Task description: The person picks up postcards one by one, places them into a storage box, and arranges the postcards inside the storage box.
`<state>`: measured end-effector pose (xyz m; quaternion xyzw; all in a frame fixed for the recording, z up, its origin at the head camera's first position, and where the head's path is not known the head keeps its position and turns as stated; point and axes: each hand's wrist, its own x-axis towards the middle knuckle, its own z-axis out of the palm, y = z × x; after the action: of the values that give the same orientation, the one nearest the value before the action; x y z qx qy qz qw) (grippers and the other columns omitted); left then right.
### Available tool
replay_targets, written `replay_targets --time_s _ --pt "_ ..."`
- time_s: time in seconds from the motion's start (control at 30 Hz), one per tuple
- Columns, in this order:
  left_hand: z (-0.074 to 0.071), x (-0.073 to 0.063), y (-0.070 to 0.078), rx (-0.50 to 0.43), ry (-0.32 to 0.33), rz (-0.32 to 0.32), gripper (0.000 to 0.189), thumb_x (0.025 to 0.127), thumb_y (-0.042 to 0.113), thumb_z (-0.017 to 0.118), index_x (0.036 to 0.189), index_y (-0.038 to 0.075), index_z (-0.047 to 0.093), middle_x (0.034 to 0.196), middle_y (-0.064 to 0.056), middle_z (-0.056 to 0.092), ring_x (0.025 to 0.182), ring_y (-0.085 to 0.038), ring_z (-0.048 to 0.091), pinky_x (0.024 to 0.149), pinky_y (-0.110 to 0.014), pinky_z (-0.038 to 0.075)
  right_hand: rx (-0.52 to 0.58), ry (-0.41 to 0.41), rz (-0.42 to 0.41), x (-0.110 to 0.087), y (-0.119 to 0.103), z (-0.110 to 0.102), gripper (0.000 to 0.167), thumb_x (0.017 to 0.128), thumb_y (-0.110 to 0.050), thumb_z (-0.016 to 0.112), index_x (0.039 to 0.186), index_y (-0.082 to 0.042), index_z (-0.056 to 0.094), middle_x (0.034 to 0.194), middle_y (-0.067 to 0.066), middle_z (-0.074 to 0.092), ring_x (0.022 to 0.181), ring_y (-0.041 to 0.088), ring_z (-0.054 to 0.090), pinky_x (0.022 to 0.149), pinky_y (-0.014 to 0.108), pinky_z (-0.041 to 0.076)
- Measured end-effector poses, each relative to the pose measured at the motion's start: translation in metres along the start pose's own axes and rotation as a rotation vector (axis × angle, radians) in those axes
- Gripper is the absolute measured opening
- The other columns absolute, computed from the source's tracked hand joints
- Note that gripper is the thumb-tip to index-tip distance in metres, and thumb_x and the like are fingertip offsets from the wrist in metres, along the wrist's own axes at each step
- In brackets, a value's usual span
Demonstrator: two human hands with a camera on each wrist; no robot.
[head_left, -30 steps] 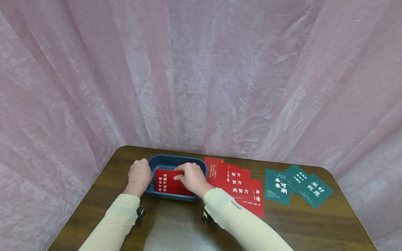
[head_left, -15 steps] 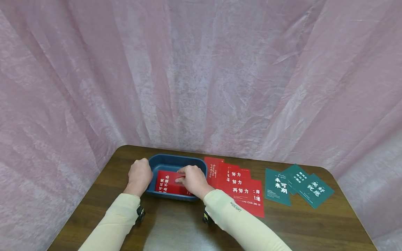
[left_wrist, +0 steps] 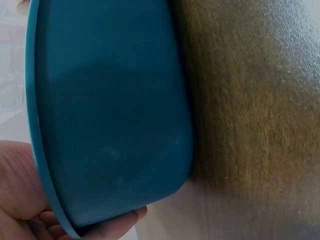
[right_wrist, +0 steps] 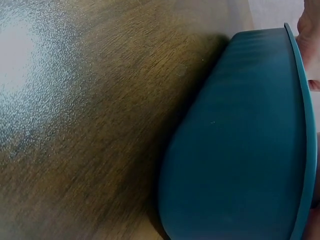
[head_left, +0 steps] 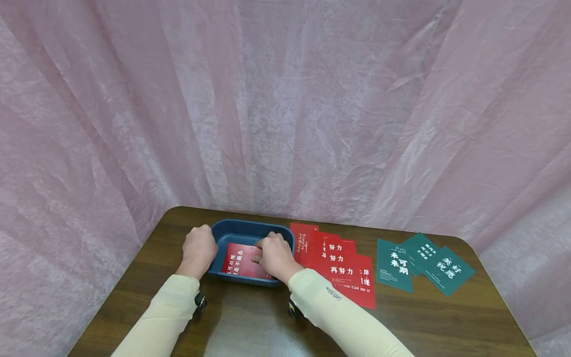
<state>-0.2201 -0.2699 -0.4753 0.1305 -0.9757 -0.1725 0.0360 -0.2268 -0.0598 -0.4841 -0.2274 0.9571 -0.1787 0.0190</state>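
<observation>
A blue plastic basin stands near the table's back edge, left of centre. My left hand grips its left end; in the left wrist view, the fingers curl under the rim from outside. Inside the basin lies a red card with white Chinese characters, its face shiny with glare. My right hand reaches over the right side of the basin and pinches this card at its right part, between thumb and fingers. The right wrist view mostly has the basin's outer wall, with little of the hand showing.
Several red cards overlap on the table just right of the basin, partly behind my right sleeve. Farther right lie several green cards. A pink curtain hangs behind the table.
The red card in the basin has shifted a little to the right and tilted, and its face now catches the light. My right hand has moved slightly with it. The left hand stays put.
</observation>
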Motion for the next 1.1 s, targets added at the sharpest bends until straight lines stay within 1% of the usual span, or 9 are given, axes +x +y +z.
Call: replay_targets --time_s 0.13,0.33,0.47,0.57,0.63,0.8,0.93,1.0,1.1 --pt "0.000 0.001 0.000 0.004 -0.003 -0.002 0.026 0.081 0.012 0.067 0.095 -0.009 0.065 0.086 -0.028 0.067 0.067 -0.037 0.066 0.058 -0.051 0.056 0.008 -0.016 0.009 0.001 0.002 0.000 0.041 0.076 -0.042 0.073 0.112 -0.021 0.070 0.093 -0.003 0.060 0.085 0.012 0.047 0.070 0.028 0.045" --pt "0.001 0.001 0.000 0.008 -0.007 -0.006 0.028 0.080 0.013 0.069 0.095 -0.010 0.064 0.086 -0.028 0.067 0.065 -0.036 0.066 0.056 -0.050 0.056 -0.034 -0.017 0.000 0.000 0.003 -0.001 0.044 0.076 -0.042 0.074 0.114 -0.019 0.068 0.099 -0.001 0.065 0.089 0.014 0.054 0.075 0.031 0.049" --pt "0.002 0.000 0.000 0.011 -0.004 -0.011 0.029 0.080 0.014 0.070 0.096 -0.010 0.064 0.085 -0.028 0.067 0.065 -0.036 0.066 0.056 -0.051 0.056 0.001 -0.044 0.011 -0.002 0.002 -0.004 0.048 0.075 -0.038 0.075 0.117 -0.017 0.066 0.107 0.000 0.068 0.091 0.014 0.059 0.077 0.032 0.054" --pt "0.003 -0.001 0.001 0.010 -0.012 -0.015 0.030 0.080 0.015 0.070 0.096 -0.010 0.064 0.086 -0.028 0.067 0.065 -0.036 0.066 0.056 -0.051 0.056 0.037 -0.064 0.022 -0.004 0.000 -0.006 0.048 0.076 -0.036 0.075 0.119 -0.016 0.065 0.111 0.000 0.068 0.094 0.015 0.061 0.079 0.033 0.055" --pt "0.003 -0.001 0.001 0.008 -0.023 -0.019 0.030 0.080 0.015 0.070 0.096 -0.010 0.064 0.086 -0.028 0.067 0.064 -0.035 0.066 0.056 -0.050 0.056 0.051 -0.063 0.023 -0.006 -0.001 -0.008 0.049 0.076 -0.035 0.075 0.120 -0.016 0.064 0.113 0.000 0.067 0.096 0.016 0.061 0.081 0.033 0.055" --pt "0.002 -0.002 0.001 -0.006 -0.044 -0.029 0.029 0.081 0.014 0.069 0.098 -0.009 0.064 0.088 -0.028 0.067 0.064 -0.034 0.066 0.056 -0.051 0.056 0.090 -0.005 0.016 -0.009 0.002 -0.020 0.049 0.078 -0.037 0.073 0.122 -0.016 0.063 0.115 -0.001 0.067 0.098 0.015 0.062 0.081 0.032 0.056" --pt "0.002 -0.001 0.001 -0.012 -0.028 -0.020 0.028 0.082 0.014 0.068 0.098 -0.009 0.064 0.088 -0.028 0.066 0.065 -0.035 0.065 0.056 -0.051 0.055 0.119 0.068 0.029 -0.011 0.012 -0.039 0.047 0.080 -0.038 0.071 0.121 -0.016 0.063 0.116 -0.001 0.066 0.100 0.014 0.062 0.082 0.032 0.055" --pt "0.002 -0.001 0.000 -0.010 -0.018 -0.014 0.028 0.082 0.014 0.068 0.097 -0.009 0.064 0.088 -0.028 0.066 0.065 -0.035 0.066 0.056 -0.051 0.055 0.133 0.118 0.051 -0.012 0.020 -0.051 0.047 0.080 -0.037 0.071 0.121 -0.015 0.063 0.116 0.000 0.065 0.102 0.015 0.061 0.083 0.033 0.055" --pt "0.002 0.000 0.000 -0.007 -0.008 -0.008 0.028 0.081 0.014 0.068 0.096 -0.009 0.064 0.087 -0.029 0.066 0.065 -0.037 0.066 0.056 -0.052 0.055 0.139 0.213 0.095 -0.014 0.037 -0.071 0.044 0.081 -0.035 0.071 0.119 -0.015 0.064 0.115 0.002 0.065 0.105 0.018 0.061 0.087 0.036 0.053"
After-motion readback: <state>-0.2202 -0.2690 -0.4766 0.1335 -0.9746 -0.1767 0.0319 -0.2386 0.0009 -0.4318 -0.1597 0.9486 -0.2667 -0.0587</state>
